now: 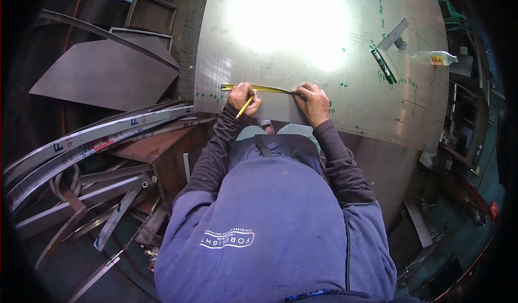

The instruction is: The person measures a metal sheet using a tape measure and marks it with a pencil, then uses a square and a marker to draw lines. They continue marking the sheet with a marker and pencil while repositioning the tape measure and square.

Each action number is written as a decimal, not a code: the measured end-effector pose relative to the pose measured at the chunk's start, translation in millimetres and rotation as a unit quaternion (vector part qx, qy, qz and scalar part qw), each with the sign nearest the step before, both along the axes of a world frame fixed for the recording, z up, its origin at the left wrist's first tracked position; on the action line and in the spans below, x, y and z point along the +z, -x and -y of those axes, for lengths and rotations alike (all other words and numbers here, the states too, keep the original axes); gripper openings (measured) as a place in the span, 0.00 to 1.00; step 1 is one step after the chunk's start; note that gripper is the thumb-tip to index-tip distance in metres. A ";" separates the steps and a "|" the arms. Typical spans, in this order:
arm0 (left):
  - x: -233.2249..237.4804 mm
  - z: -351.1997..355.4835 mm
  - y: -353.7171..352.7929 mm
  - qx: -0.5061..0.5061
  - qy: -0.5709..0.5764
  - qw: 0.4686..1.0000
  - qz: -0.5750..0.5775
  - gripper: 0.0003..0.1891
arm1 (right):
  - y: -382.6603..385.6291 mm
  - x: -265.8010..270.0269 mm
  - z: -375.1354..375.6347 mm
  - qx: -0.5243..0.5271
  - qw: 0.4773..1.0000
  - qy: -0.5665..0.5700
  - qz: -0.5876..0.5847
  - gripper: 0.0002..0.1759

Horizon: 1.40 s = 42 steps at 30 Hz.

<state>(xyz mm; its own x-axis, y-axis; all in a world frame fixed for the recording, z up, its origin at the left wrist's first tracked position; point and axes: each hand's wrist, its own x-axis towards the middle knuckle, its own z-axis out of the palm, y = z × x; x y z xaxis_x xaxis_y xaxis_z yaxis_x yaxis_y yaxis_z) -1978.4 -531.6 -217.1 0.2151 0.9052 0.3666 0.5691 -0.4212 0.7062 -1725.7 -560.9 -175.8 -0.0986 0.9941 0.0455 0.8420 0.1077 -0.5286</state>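
A yellow tape measure (270, 89) lies stretched across a shiny metal sheet (302, 119), close to the sheet's near edge. My left hand (238, 96) is closed around a yellow pencil (245, 107), which slants back toward me, and its fingers rest over the tape blade. At the blade's other end, my right hand (314, 104) is curled with its fingertips pinching the tape; the case is hidden. Thin lines and small green marks run over the sheet near both hands.
Green markers (382, 64), an angled metal piece (394, 34) and a clear bottle (441, 58) are on the sheet's right side. Metal lengths (102, 135) are piled at left, below a flat dark plate (110, 73). Shelving (467, 100) stands at far right.
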 end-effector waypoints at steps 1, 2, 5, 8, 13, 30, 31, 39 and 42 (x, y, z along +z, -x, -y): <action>1.3 -0.4 0.1 0.000 0.000 1.000 0.000 0.10 | 0.0 0.3 -0.2 -0.001 1.000 0.001 -0.002 0.05; 2.6 -1.5 0.6 -0.008 0.014 1.000 -0.010 0.10 | 0.1 0.6 -0.8 -0.002 1.000 0.001 -0.004 0.05; 6.6 -2.2 7.0 -0.025 0.065 0.998 -0.013 0.10 | -0.8 4.4 -1.0 0.004 1.000 0.012 0.002 0.05; 6.9 -3.4 6.1 -0.015 0.097 0.995 0.012 0.10 | -0.8 -0.9 -0.4 0.003 1.000 -0.003 -0.001 0.04; 4.6 0.3 1.6 -0.002 0.042 0.999 0.020 0.10 | -0.1 -1.1 0.7 -0.004 1.000 -0.009 -0.005 0.04; 16.6 -1.4 10.2 0.001 0.095 0.992 0.080 0.08 | -16.0 -3.7 3.6 0.007 1.000 -0.016 -0.002 0.05; 16.0 -1.0 7.7 0.030 0.066 0.991 0.112 0.08 | -15.6 -4.9 4.2 0.006 1.000 -0.025 -0.004 0.05; 6.4 -12.3 20.3 0.063 -0.052 0.982 -0.173 0.10 | -11.2 -0.5 6.4 -0.014 1.000 -0.011 -0.002 0.05; -4.1 -12.4 25.4 0.065 -0.043 0.984 -0.162 0.09 | -9.1 0.8 6.6 -0.021 1.000 -0.003 0.006 0.05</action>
